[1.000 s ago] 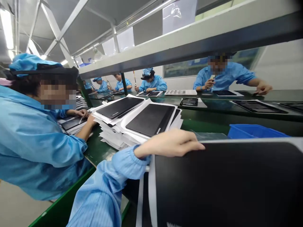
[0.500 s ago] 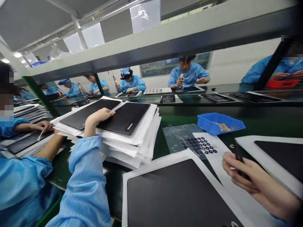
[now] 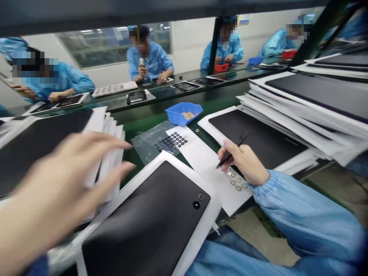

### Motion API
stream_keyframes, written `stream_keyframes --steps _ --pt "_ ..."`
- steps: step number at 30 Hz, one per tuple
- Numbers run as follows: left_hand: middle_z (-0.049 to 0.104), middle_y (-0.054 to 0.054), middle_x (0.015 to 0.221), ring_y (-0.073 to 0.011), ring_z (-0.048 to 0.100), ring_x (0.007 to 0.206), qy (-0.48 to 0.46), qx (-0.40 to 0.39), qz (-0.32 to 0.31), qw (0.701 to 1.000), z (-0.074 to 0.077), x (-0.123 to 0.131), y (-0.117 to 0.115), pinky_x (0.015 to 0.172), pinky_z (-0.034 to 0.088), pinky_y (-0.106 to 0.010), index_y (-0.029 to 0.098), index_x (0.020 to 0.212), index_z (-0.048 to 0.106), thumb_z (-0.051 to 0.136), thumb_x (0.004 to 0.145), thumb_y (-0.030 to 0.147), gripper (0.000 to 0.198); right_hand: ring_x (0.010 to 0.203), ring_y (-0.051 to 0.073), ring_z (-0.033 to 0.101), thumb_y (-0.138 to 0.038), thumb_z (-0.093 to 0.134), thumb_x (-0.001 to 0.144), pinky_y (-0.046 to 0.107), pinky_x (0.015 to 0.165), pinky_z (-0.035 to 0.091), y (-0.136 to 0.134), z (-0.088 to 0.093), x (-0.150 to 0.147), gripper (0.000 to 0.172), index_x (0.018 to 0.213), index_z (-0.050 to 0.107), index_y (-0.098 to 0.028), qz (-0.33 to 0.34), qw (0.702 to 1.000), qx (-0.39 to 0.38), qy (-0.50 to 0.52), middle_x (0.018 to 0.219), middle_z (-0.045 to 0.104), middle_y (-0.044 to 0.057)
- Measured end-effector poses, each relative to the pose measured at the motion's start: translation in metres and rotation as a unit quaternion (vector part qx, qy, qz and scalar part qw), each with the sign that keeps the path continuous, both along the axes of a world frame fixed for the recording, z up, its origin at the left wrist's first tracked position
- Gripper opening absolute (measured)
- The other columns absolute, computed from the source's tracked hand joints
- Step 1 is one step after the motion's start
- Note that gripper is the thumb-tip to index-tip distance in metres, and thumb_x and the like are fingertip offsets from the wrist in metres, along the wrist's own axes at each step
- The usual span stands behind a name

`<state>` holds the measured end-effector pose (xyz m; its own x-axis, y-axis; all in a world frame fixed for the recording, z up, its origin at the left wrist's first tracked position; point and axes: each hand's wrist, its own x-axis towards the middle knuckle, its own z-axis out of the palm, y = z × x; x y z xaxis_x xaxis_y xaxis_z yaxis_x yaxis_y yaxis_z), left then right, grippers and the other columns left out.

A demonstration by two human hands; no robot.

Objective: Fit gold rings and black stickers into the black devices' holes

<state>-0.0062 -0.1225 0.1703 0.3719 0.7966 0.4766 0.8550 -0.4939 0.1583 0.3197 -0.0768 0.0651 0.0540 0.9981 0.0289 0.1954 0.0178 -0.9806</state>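
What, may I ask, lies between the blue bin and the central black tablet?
The head view shows a clear plastic bag, white sheet and black rings.

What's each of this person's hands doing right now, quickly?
Left hand: open and blurred, fingers apart, with nothing visible between them.
Right hand: closed, holding a thin black tool.

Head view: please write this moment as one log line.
left hand: open; right hand: holds black tool; near panel: on white sheet; blue tray: small pieces inside
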Motion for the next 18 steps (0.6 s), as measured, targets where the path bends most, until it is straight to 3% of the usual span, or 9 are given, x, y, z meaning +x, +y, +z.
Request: stream_keyframes --steps 3,6,8,12,18 --pt "0.054 -0.006 0.120 -0.0234 0.050 0.112 0.123 -0.105 -0.222 0.962 -0.040 0.078 0.011 0.095 0.044 -0.037 0.020 0.113 0.057 0.042 0.096 0.034 0.027 0.061 0.021 0.070 -0.056 0.056 0.082 0.028 0.061 0.055 -0.013 -0.015 0.017 0.041 0.074 0.060 -0.016 -0.033 0.994 0.049 -0.092 0.060 0.068 0.006" --pt "0.052 -0.013 0.130 -0.0278 0.040 0.127 0.138 -0.126 -0.309 0.933 -0.079 0.131 0.037 0.104 0.038 -0.041 0.012 0.119 0.054 0.041 0.096 0.031 0.032 0.069 0.022 0.072 -0.046 0.059 0.083 0.029 0.067 0.055 -0.021 -0.026 0.025 0.028 0.082 0.057 -0.018 -0.087 0.983 0.098 -0.126 0.070 0.069 0.005" --pt "0.048 -0.016 0.136 -0.0311 0.038 0.129 0.145 -0.141 -0.331 0.922 -0.100 0.151 0.055 0.107 0.035 -0.045 0.009 0.126 0.050 0.044 0.095 0.032 0.039 0.068 0.022 0.072 -0.044 0.059 0.083 0.030 0.064 0.056 -0.023 -0.030 0.027 0.025 0.085 0.054 -0.019 -0.115 0.980 0.123 -0.103 0.073 0.068 0.005" --pt "0.050 -0.011 0.136 -0.0333 0.040 0.126 0.139 -0.164 -0.346 0.913 -0.124 0.157 0.069 0.105 0.036 -0.050 0.014 0.126 0.053 0.039 0.097 0.035 0.039 0.060 0.022 0.070 -0.042 0.057 0.084 0.031 0.058 0.057 -0.019 -0.031 0.023 0.023 0.084 0.051 -0.019 -0.127 0.978 0.129 -0.108 0.071 0.065 0.005" --pt "0.050 -0.010 0.133 -0.0348 0.040 0.125 0.133 -0.172 -0.324 0.921 -0.123 0.147 0.060 0.101 0.038 -0.053 0.015 0.123 0.055 0.038 0.097 0.031 0.035 0.056 0.024 0.068 -0.042 0.051 0.088 0.037 0.057 0.055 -0.013 -0.038 0.005 0.023 0.081 0.046 -0.021 -0.139 0.968 0.126 -0.168 0.062 0.064 0.005"
